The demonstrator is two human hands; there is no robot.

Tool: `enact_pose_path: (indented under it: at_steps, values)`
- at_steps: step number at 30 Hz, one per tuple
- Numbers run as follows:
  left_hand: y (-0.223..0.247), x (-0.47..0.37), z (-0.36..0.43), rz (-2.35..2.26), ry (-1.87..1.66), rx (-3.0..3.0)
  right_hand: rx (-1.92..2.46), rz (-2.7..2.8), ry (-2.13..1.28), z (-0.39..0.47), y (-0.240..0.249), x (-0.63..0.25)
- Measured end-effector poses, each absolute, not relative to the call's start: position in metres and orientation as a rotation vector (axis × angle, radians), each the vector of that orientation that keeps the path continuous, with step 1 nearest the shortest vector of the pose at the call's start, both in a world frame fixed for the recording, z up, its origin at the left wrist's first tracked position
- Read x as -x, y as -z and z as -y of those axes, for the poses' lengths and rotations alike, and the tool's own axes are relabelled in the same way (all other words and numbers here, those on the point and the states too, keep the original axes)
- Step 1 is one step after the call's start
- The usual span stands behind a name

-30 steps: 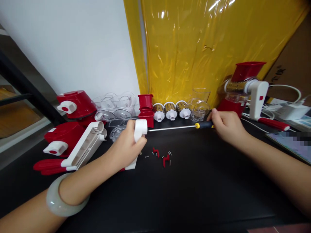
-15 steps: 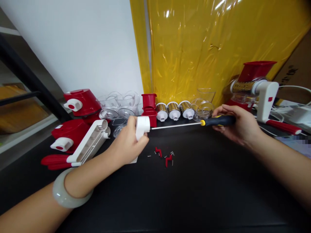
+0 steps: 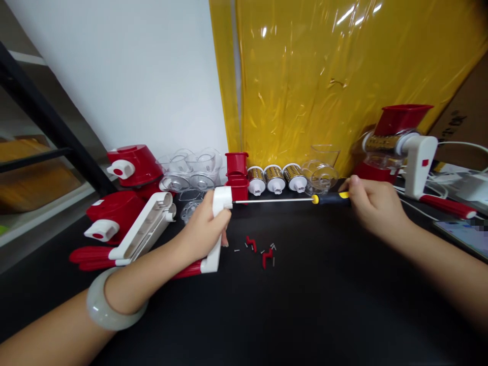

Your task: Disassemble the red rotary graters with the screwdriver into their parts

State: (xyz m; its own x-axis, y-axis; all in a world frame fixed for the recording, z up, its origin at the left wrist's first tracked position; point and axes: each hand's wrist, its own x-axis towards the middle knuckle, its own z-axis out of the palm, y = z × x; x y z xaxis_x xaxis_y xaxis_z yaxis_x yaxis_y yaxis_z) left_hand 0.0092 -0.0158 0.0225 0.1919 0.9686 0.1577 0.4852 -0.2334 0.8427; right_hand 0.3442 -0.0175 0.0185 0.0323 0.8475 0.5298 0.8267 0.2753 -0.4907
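Observation:
My left hand [image 3: 204, 226] is closed around a white crank handle [image 3: 215, 254] with a red grip that shows below my wrist. In my right hand [image 3: 375, 203] is a screwdriver [image 3: 331, 199] with a black and yellow handle, its fingers wrapped round the end. The shaft runs level to the left, and its tip meets the white round end of the crank handle; the exact contact is too small to see. On the table below lie two small red plastic pieces [image 3: 251, 243] and several tiny screws [image 3: 273, 247].
Red grater bases [image 3: 114, 213] and white crank handles [image 3: 141, 229] lie at the left. Clear plastic parts [image 3: 190, 168], red hoppers [image 3: 237, 175] and three grater drums [image 3: 275, 179] line the back. An assembled grater [image 3: 400, 137] and a phone [image 3: 463, 236] are at the right.
My right hand has turned and shifted back along the screwdriver's handle. The crank handle has tilted, so its lower arm and red grip now show. The view has shifted slightly.

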Motion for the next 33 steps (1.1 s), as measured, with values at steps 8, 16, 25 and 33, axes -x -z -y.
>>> enact_pose_path:
  at_steps: [8,16,25,33]
  values:
    - [-0.023,-0.014,0.012,-1.237,-0.725,-1.39,1.067,1.772,0.613,0.019,-0.016,-0.349]
    - [-0.03,-0.01,0.027,-1.79,-0.781,-2.352,1.379,1.317,-1.243,-0.006,-0.007,-0.342]
    - [-0.028,-0.013,0.033,-1.672,-0.737,-2.302,1.801,1.698,-0.855,-0.008,-0.004,-0.35]
    - [-0.03,-0.016,0.023,-1.384,-0.702,-1.584,1.091,1.876,0.651,0.027,-0.023,-0.347]
